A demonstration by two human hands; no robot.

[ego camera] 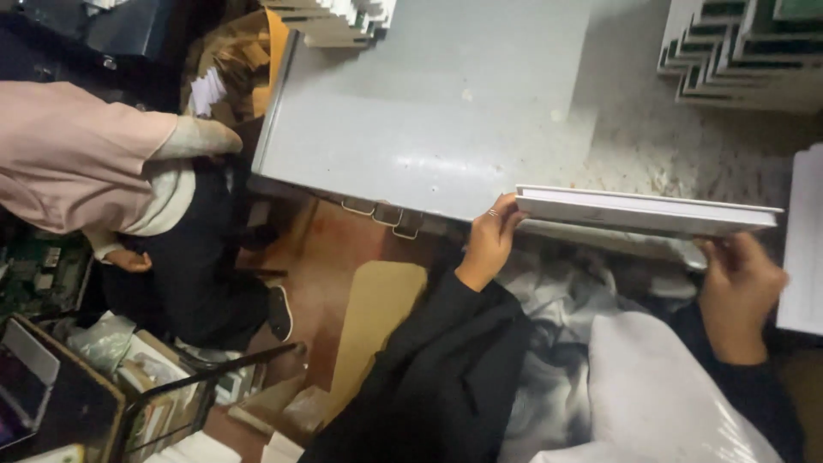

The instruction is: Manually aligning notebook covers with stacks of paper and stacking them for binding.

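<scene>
White flat box [647, 211], thin and long, held level at the near edge of the grey table [429, 120], partly over the edge and above the lap. From my remote seat I read it as supported at both ends only.

Left hand [490, 240]: fingers curled round the box's left end, ring visible, thumb side hidden behind the edge. Closed on it, grip looks light. Right hand [739, 287]: under the right end, fingers wrapped up to the underside, closed on the box; how far the thumb reaches I cannot tell.

Below: white plastic wrap [634, 386] bunched across the lap, black sleeves [446, 369].

Risks as I judge them:
- Box slips at the left end, where few fingers bear on a smooth face; it would drop to the reddish floor [326, 249].
- Slack wrap could snag a corner.
- Stacks of similar white frames [737, 51] at the far right and another stack [339, 21] at the top overhang the table; a knock from a swung box end could shift them.
- A second person in a pink top [69, 154] sits close on the left, near the table corner; crowded floor with cartons [154, 394].
</scene>
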